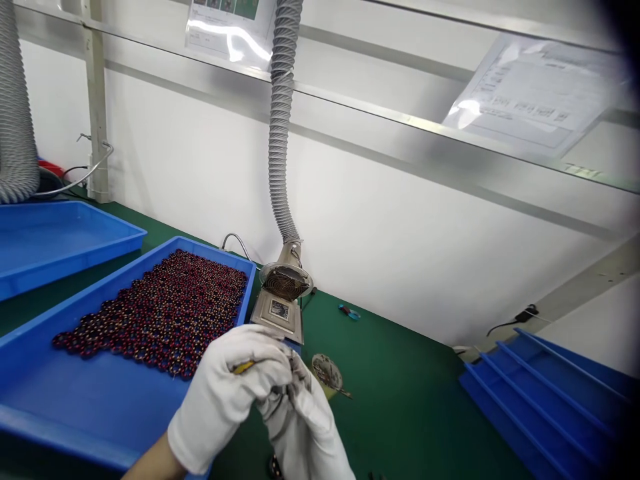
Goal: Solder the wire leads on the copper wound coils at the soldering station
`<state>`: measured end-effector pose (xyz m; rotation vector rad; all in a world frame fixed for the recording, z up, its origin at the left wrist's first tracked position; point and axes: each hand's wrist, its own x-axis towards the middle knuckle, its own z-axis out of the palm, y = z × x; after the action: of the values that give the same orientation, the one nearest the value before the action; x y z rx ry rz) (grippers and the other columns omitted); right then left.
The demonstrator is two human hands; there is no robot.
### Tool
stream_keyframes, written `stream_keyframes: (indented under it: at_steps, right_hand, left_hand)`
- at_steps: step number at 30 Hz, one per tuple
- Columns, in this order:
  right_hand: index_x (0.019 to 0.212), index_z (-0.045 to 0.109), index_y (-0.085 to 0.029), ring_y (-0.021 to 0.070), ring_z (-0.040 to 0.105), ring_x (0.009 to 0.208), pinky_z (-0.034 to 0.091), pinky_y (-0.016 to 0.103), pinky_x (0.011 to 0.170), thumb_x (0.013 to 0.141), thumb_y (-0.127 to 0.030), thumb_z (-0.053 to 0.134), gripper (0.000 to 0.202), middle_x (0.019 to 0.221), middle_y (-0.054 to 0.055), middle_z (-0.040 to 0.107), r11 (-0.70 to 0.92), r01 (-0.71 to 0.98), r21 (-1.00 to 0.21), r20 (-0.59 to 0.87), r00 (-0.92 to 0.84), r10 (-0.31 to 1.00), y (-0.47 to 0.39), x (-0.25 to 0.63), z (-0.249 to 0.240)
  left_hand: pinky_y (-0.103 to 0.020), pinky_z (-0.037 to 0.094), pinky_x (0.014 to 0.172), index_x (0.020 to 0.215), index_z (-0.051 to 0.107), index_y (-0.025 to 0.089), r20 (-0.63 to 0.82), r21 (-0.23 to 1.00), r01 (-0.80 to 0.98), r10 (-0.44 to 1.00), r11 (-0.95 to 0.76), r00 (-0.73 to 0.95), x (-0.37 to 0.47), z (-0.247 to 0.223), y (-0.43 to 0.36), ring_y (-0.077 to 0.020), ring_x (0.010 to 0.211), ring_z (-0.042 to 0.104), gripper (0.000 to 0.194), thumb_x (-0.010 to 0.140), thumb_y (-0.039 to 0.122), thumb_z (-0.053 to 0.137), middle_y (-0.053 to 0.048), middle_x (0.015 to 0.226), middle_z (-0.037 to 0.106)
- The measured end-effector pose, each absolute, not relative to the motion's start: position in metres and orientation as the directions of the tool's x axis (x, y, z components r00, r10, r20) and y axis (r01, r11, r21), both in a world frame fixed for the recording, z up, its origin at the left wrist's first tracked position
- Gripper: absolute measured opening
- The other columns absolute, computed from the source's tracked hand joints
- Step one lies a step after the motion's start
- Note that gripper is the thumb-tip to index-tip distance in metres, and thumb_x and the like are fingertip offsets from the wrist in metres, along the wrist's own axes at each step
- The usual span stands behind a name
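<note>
Both my hands wear white gloves and meet in front of me, fingertips together. My left hand (227, 390) has its fingers closed, and a narrow yellow piece (243, 367) shows between them; most of it is hidden. Beside it, my right hand (307, 417) is closed in a pinch, with dark smudges at the fingertips. Whatever is small enough to lie between the two hands is covered by the gloves. Just beyond them sits a square metal heating plate (280, 312). A round, dirty disc (327, 371) lies right of my right hand.
A blue tray (65, 433) holds rows of small dark red wire-wound rings (170, 307). Another blue tray (65, 257) stands far left, and stacked blue trays (545, 407) lean at right. A grey duct (281, 133) hangs above the plate. Cutters (349, 312) lie on the green mat (415, 400).
</note>
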<state>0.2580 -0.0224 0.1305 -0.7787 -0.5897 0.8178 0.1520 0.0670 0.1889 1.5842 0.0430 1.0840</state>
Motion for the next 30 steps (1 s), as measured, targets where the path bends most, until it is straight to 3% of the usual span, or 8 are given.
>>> stream_keyframes:
  at_steps: [3, 5, 8, 10, 13, 18, 23, 30]
  right_hand:
    - [0.082, 0.069, -0.025, 0.022, 0.066, 0.073, 0.053, 0.04, 0.076, 0.059, -0.042, 0.075, 0.029, 0.078, 0.004, 0.071, 0.396, -0.421, -0.816, 0.142, 0.519, 0.843, -0.013, 0.273, 0.122]
    - [0.078, 0.069, -0.025, 0.0213, 0.066, 0.067, 0.054, 0.041, 0.073, 0.061, -0.043, 0.074, 0.024, 0.071, 0.003, 0.071, 0.343, -0.424, -0.838, 0.108, 0.487, 0.867, -0.008, 0.284, 0.119]
    - [0.075, 0.07, -0.025, 0.0222, 0.066, 0.066, 0.054, 0.042, 0.072, 0.062, -0.045, 0.073, 0.023, 0.065, 0.003, 0.069, 0.32, -0.406, -0.856, 0.099, 0.479, 0.872, -0.004, 0.291, 0.12]
    - [0.076, 0.07, -0.025, 0.0232, 0.066, 0.071, 0.053, 0.041, 0.074, 0.06, -0.045, 0.074, 0.026, 0.067, 0.003, 0.07, 0.363, -0.384, -0.849, 0.138, 0.502, 0.854, -0.007, 0.284, 0.123]
    - [0.088, 0.069, -0.026, 0.0237, 0.065, 0.081, 0.052, 0.041, 0.079, 0.06, -0.045, 0.074, 0.035, 0.082, 0.005, 0.071, 0.429, -0.362, -0.828, 0.187, 0.542, 0.819, -0.017, 0.265, 0.131]
    - [0.095, 0.067, -0.029, 0.018, 0.066, 0.079, 0.052, 0.034, 0.074, 0.07, -0.04, 0.069, 0.027, 0.092, 0.002, 0.071, 0.416, -0.435, -0.799, 0.141, 0.537, 0.832, -0.034, 0.241, 0.149]
    - [0.095, 0.068, -0.028, 0.0201, 0.065, 0.084, 0.052, 0.037, 0.076, 0.068, -0.037, 0.071, 0.029, 0.098, 0.003, 0.07, 0.406, -0.55, -0.73, 0.079, 0.522, 0.85, -0.033, 0.237, 0.161]
    - [0.091, 0.068, -0.026, 0.026, 0.063, 0.091, 0.05, 0.042, 0.082, 0.06, -0.036, 0.077, 0.034, 0.092, 0.006, 0.07, 0.401, -0.452, -0.797, 0.113, 0.54, 0.834, -0.036, 0.237, 0.161]
  left_hand:
    - [-0.022, 0.05, 0.075, 0.067, 0.067, 0.022, 0.432, 0.814, -0.577, 0.736, -0.069, 0.522, 0.151, 0.186, 0.072, -0.0159, 0.078, 0.063, 0.011, 0.076, 0.022, 0.061, 0.001, 0.071, 0.068]
    - [-0.023, 0.05, 0.077, 0.075, 0.069, 0.022, 0.365, 0.812, -0.584, 0.776, 0.006, 0.515, 0.147, 0.188, 0.074, -0.0164, 0.08, 0.063, 0.007, 0.076, 0.023, 0.062, 0.0, 0.08, 0.069]
    - [-0.022, 0.05, 0.076, 0.087, 0.07, 0.022, 0.357, 0.897, -0.44, 0.631, -0.028, 0.688, 0.144, 0.196, 0.071, -0.0187, 0.089, 0.062, 0.022, 0.066, 0.014, 0.066, -0.002, 0.094, 0.068]
    - [-0.022, 0.049, 0.076, 0.08, 0.071, 0.021, 0.386, 0.911, -0.404, 0.527, -0.086, 0.757, 0.146, 0.198, 0.066, -0.0184, 0.087, 0.062, 0.02, 0.064, 0.011, 0.066, -0.003, 0.09, 0.068]
    - [-0.021, 0.049, 0.073, 0.064, 0.071, 0.02, 0.43, 0.874, -0.48, 0.567, -0.068, 0.702, 0.151, 0.197, 0.059, -0.0167, 0.079, 0.061, 0.012, 0.068, 0.013, 0.062, -0.003, 0.076, 0.067]
    - [-0.02, 0.048, 0.07, 0.069, 0.069, 0.02, 0.331, 0.851, -0.524, 0.743, 0.031, 0.582, 0.142, 0.199, 0.066, -0.0158, 0.077, 0.06, 0.007, 0.072, 0.021, 0.063, -0.002, 0.079, 0.066]
    - [-0.019, 0.045, 0.058, 0.075, 0.07, 0.018, 0.202, 0.964, -0.263, 0.533, 0.041, 0.822, 0.135, 0.208, 0.067, -0.0167, 0.078, 0.059, 0.017, 0.064, 0.011, 0.06, -0.004, 0.091, 0.065]
    - [-0.014, 0.044, 0.063, 0.068, 0.069, 0.019, 0.269, 0.759, -0.546, 0.593, 0.354, 0.759, 0.144, 0.196, 0.055, -0.0092, 0.068, 0.056, 0.001, 0.067, 0.018, 0.069, -0.001, 0.077, 0.066]
